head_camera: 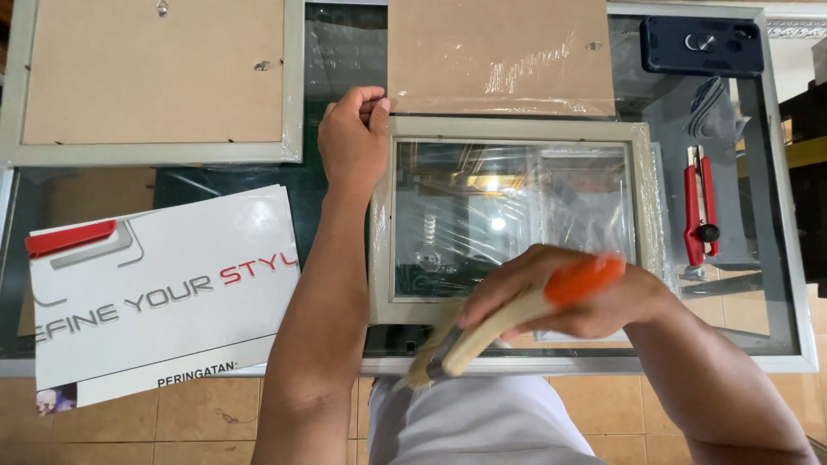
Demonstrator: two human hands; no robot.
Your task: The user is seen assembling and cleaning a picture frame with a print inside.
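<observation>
Underneath everything lies a glass worktop (767, 284) with a pale metal rim. At its far left corner a large picture frame (155, 82) lies face down, its brown backing board showing. Along the near left edge rests a white printed sheet (164, 284) with a red clip-like piece (69, 238) on its left end. A brown backing board (500, 56), partly wrapped in clear film, lies at the far edge near the middle.

Just in front of that board sits a pale frame (508, 129) with glass inside, covered in clear wrap. The left hand (353, 138) is closed on this frame's far left corner, thumb and fingers pinching the edge. The right hand (568, 293) hovers over the frame's near right part, gripping a brush (508, 323) with a pale wooden handle and orange end; the bristles point toward the near edge and look blurred, so contact is hard to judge.

Toward the right edge lie a dark phone case (702, 45) at the far corner, a grey cloth (713, 110) and a red cutter (699, 207).
</observation>
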